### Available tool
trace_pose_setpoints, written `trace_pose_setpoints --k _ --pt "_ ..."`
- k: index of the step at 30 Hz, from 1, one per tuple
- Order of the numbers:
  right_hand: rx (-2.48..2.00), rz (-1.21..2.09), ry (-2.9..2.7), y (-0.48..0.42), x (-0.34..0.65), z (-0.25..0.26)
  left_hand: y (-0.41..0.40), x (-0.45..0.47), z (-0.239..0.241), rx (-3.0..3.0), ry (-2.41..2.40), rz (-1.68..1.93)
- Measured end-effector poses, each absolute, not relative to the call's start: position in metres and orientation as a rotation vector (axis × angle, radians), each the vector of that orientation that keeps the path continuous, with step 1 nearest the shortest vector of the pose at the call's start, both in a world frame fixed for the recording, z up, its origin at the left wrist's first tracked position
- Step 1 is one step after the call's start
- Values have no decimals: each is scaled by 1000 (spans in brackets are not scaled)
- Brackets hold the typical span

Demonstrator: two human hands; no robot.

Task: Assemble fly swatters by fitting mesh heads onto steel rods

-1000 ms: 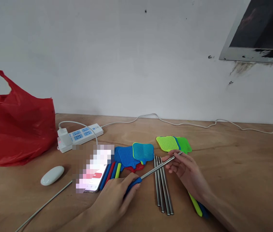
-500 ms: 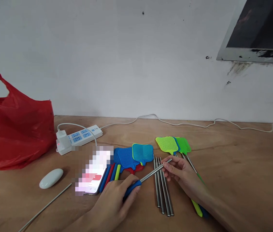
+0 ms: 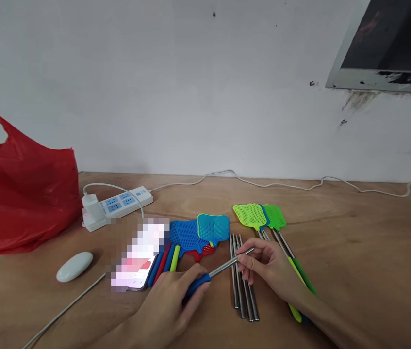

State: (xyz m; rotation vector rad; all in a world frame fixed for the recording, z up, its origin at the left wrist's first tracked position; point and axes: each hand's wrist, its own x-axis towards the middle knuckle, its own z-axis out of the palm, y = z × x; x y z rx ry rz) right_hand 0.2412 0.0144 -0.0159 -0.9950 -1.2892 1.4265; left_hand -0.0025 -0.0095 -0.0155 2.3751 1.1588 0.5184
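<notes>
My left hand (image 3: 171,300) is wrapped round the blue handle (image 3: 197,283) of a fly swatter stick without a head. A metal rod (image 3: 223,267) sticks out of that handle, up and to the right. Thumb and fingers of my right hand (image 3: 263,266) pinch the rod close to its tip. Below it lie several loose metal rods (image 3: 243,291) side by side. Behind my left hand are coloured handles (image 3: 165,259) and a heap of swatter heads (image 3: 194,235), mostly blue. Whole swatters with yellow-green and green heads (image 3: 251,215) lie right, partly hidden by my right arm.
A lit phone (image 3: 141,266), partly pixelated, lies left of the handles. Farther left are a white oval object (image 3: 74,266), a power strip (image 3: 118,206) with a plugged-in charger and a red plastic bag (image 3: 23,194). A white cable (image 3: 281,184) runs along the wall.
Both hands keep their hold on the stick. My right hand and the rod's tip have come slightly left and down, and the whole view has shifted a little.
</notes>
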Motion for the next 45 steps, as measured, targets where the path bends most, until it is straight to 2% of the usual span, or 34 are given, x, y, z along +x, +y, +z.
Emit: trace_pose_setpoints --k 9,19,29,36,38,43,45 --pt "-1026 1285 -1437 8 237 -16 -10 2 -11 2363 1161 492" --pt "-1048 922 -1622 10 249 -19 -11 3 -5 2379 1178 512" --pt "-1020 1145 -1525 12 242 -17 -8 3 -9 2319 1167 499" --pt "-1070 1179 -1553 12 245 -16 -8 3 -8 2331 1178 489" --pt "-1099 1037 -1612 14 247 -16 -9 3 -8 2345 1201 487" --pt "-1189 370 -1980 25 252 -14 -9 4 -4 2347 1253 514" --pt "-1187 243 -2138 32 252 -13 -10 5 -1 2348 1261 520"
